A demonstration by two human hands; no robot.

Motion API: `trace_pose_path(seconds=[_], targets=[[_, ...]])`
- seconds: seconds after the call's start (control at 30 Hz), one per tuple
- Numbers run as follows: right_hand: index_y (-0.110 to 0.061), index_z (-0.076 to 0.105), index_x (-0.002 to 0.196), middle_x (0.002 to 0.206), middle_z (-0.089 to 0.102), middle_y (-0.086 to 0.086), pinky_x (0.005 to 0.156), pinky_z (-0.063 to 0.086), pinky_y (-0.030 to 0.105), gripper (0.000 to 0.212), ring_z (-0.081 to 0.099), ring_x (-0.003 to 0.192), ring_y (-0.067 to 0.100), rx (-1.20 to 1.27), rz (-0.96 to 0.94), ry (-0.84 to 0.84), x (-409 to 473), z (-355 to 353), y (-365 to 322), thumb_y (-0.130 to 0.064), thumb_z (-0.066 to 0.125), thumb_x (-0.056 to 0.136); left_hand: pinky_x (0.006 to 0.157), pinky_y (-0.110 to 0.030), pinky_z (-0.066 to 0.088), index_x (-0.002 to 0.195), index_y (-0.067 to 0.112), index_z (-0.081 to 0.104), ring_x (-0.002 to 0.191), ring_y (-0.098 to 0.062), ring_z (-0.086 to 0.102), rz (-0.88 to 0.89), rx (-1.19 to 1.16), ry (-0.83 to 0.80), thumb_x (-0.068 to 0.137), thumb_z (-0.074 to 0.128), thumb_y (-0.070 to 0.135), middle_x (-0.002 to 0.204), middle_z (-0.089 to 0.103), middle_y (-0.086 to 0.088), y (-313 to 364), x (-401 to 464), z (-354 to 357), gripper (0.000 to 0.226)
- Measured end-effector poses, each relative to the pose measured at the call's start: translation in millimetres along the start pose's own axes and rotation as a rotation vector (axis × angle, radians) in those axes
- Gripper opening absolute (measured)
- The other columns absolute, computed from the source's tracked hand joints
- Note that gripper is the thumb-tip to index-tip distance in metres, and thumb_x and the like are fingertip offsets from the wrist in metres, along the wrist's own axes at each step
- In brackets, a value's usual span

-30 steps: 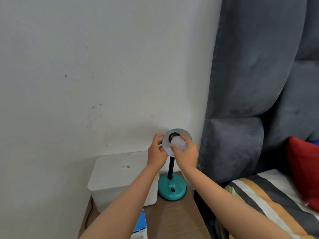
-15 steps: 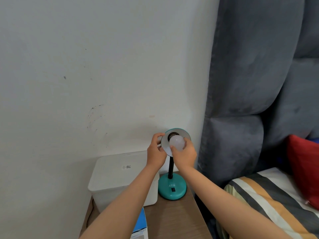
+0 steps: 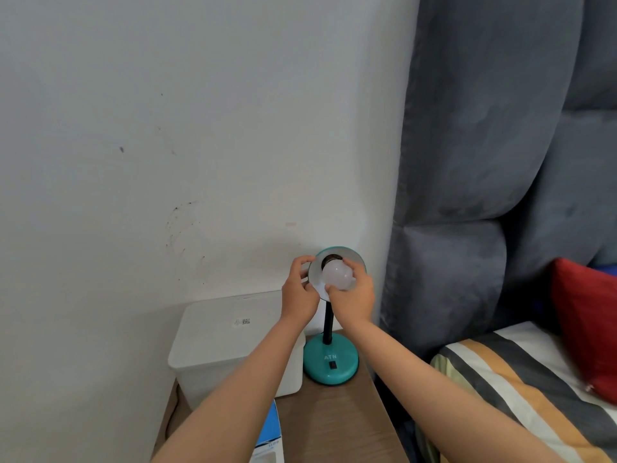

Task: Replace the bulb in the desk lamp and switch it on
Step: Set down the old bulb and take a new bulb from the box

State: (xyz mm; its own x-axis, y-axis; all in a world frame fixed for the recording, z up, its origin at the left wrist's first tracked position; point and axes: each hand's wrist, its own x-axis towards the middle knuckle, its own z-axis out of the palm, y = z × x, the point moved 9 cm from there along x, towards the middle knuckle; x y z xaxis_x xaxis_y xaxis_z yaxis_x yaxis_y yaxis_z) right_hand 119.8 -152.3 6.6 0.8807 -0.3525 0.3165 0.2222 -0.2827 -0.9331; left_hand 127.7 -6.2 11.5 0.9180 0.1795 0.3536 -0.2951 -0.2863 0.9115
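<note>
Bulb (image 3: 338, 275): frosted white, at the socket mouth inside the teal lamp's shade (image 3: 357, 259). Your right hand (image 3: 353, 298) closes its grip around the bulb; left of that grip, your left hand (image 3: 298, 295) pinches the shade's rim. Below both, the lamp base (image 3: 330, 361) stands on the table (image 3: 337, 426).

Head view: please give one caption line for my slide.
Left hand steadies the teal lamp shade while right hand grips the white bulb at the socket.

A matt frosted white bulb (image 3: 337, 275) is seen against the glossy teal lamp shade (image 3: 355, 259); the brown bench (image 3: 334, 426) is wood-grained, the grey headboard (image 3: 484, 145) velvety cloth.
</note>
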Motion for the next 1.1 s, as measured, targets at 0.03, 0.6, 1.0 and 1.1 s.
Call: trace_pose_path(seconds=[0.03, 0.6, 1.0, 1.1], targets=[[-0.022, 0.053, 0.12, 0.117, 0.055, 0.006, 0.084, 0.044, 0.024, 0.054, 0.053, 0.108, 0.021, 0.014, 0.001, 0.005, 0.2, -1.1, -0.4, -0.005, 0.073, 0.072, 0.071, -0.025, 0.05, 0.105, 0.036, 0.049, 0.089, -0.009, 0.06, 0.003, -0.001, 0.002, 0.079, 0.038, -0.012, 0.106, 0.063, -0.003, 0.5, 0.1, -0.1, 0.056], [-0.043, 0.044, 0.105, 0.112, 0.051, 0.005, 0.075, 0.058, 0.036, 0.049, 0.062, 0.093, 0.021, 0.028, 0.043, -0.179, -125.5, -48.6, 55.4, -0.042, 0.073, 0.065, 0.105, -0.026, 0.035, 0.129, 0.022, 0.046, 0.12, -0.008, 0.044, -0.018, 0.194, 0.047, 0.086, 0.059, 0.009, 0.125, 0.047, 0.009, -37.3, -141.6, -55.7, 0.047], [-0.02, 0.046, 0.118, 0.119, 0.058, 0.008, 0.074, 0.045, 0.027, 0.05, 0.057, 0.098, 0.021, -0.326, 0.411, -0.398, -220.9, 10.6, 144.9, -0.028, 0.071, 0.076, 0.108, -0.036, 0.032, 0.144, 0.006, 0.029, 0.136, -0.027, 0.034, -0.428, 0.352, 0.2, 0.077, 0.073, 0.036, 0.147, 0.034, -0.014, -137.2, -229.8, -115.4, 0.085], [-0.019, 0.047, 0.118, 0.121, 0.059, 0.009, 0.084, 0.048, 0.033, 0.048, 0.059, 0.106, 0.025, -0.384, 0.368, -0.426, -217.9, 25.9, 147.5, -0.03, 0.07, 0.077, 0.109, -0.039, 0.033, 0.144, 0.007, 0.03, 0.137, -0.027, 0.035, -0.463, 0.337, 0.219, 0.08, 0.071, 0.034, 0.149, 0.036, -0.013, -142.8, -227.4, -117.0, 0.08]])
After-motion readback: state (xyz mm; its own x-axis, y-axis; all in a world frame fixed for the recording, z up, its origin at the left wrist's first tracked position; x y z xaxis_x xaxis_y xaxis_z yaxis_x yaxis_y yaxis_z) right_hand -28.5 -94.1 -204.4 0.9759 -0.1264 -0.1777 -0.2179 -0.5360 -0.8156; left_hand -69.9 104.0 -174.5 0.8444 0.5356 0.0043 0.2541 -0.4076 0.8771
